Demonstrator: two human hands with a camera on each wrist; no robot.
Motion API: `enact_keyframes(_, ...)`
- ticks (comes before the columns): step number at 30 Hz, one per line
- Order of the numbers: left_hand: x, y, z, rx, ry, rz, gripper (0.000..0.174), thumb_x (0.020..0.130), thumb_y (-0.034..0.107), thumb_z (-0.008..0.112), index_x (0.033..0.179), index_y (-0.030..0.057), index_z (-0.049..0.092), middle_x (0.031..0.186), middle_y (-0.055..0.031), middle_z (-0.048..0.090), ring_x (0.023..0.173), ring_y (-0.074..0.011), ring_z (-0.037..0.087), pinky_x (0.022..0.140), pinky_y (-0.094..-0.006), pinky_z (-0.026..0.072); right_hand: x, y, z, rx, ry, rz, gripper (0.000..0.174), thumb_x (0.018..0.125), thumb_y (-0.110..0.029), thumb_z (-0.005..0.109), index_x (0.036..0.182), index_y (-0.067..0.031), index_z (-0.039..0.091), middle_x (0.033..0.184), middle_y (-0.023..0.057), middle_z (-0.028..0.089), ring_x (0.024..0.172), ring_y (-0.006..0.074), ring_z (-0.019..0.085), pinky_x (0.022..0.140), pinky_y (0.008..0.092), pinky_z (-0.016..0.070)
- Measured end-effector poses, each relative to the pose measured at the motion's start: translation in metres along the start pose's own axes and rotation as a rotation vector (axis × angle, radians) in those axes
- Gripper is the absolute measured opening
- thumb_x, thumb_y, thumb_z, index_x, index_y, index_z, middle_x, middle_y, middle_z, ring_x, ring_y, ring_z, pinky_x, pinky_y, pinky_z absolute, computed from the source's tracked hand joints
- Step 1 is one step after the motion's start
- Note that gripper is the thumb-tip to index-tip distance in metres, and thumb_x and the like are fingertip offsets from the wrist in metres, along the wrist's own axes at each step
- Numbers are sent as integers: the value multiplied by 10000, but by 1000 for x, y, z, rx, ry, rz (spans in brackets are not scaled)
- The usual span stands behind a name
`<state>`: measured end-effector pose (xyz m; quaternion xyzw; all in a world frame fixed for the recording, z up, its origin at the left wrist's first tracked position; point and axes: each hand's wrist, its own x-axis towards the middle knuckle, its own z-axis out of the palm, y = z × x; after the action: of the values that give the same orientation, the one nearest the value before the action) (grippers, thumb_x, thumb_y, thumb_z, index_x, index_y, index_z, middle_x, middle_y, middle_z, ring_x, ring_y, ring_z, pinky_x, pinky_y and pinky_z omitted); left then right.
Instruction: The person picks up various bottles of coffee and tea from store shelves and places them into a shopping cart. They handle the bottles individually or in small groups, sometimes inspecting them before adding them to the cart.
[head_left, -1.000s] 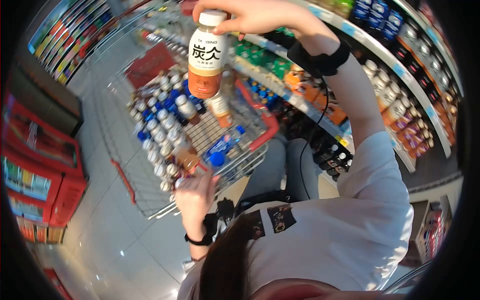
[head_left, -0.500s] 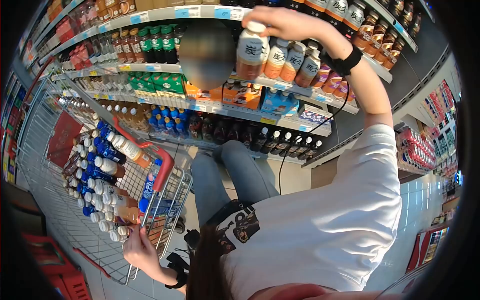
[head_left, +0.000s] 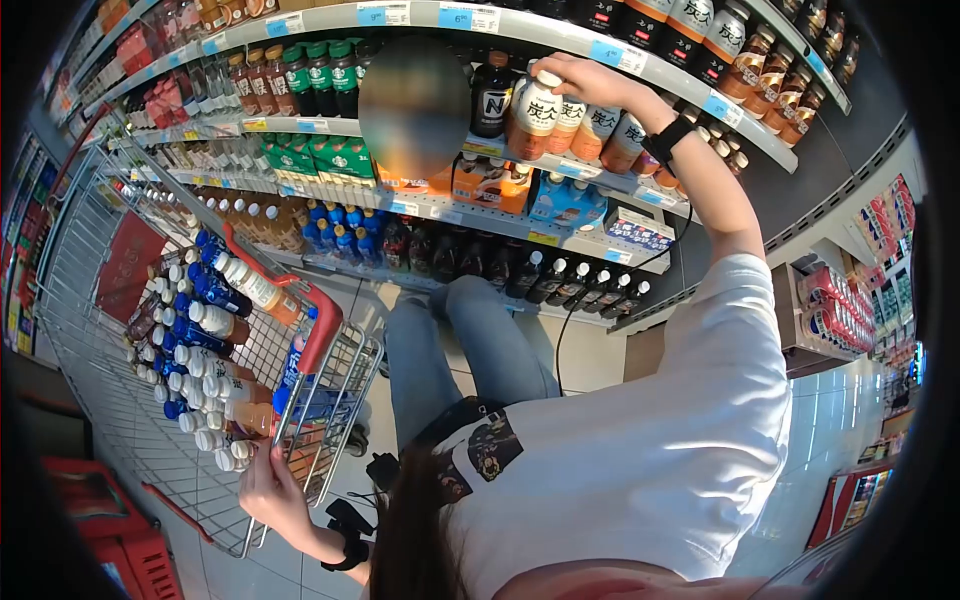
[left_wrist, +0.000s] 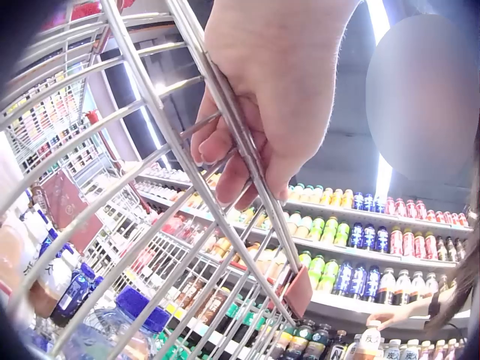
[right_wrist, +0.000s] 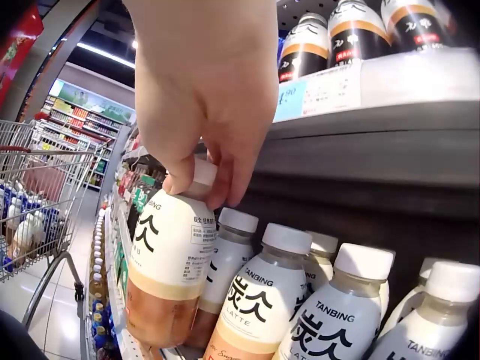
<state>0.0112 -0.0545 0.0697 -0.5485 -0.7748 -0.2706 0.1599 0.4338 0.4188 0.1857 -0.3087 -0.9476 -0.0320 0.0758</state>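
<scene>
Bottle [right_wrist: 166,262] by shelf front edge [head_left: 652,197], white cap [right_wrist: 204,171] pinched in right hand [right_wrist: 206,97]; left hand [left_wrist: 277,82] with fingers curled round metal cart rim [left_wrist: 264,184].

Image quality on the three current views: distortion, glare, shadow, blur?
Head: strong fisheye, black surround, shelf edges bowed, round blurred patch over shelving, hard sunlight on the white T-shirt. Left wrist: ceiling light strip blown out, blurred oval at upper right. Right wrist: price rail near-white at right, deep shadow behind the bottles, held Tanbing bottle fairly sharp.
</scene>
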Motion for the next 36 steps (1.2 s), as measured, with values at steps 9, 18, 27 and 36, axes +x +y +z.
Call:
enact_keyframes(9,1,1,2,13,4,-12,139,850,148,587,880,39,667,695,-123,637,586,-302,573,537,-378,414,9,11,14,-34,-33,34,370,850,-88,535,1209,-73,449,1149,143,507,1048,339,517,866,407,439)
enact_keyframes(18,-1,-3,2,36,3,8,112,836,110,589,875,33,661,696,-116,628,588,-300,569,539,-372,417,28,32,24,60,-14,84,375,835,-39,550,1198,-45,453,1147,144,537,1067,301,519,883,371,428)
enact_keyframes(27,3,4,-2,45,-18,0,92,811,75,593,866,24,647,689,-113,618,575,-294,562,534,-361,411,37,58,39,105,-65,177,398,847,-17,533,1227,-59,424,1183,123,536,1113,275,506,896,359,420)
enact_keyframes(36,5,7,-2,22,-13,-28,79,804,81,601,849,37,648,661,-118,606,551,-303,545,523,-361,399,46,54,28,-302,43,221,399,805,-65,570,1196,-132,534,1112,97,596,1006,245,568,830,347,452)
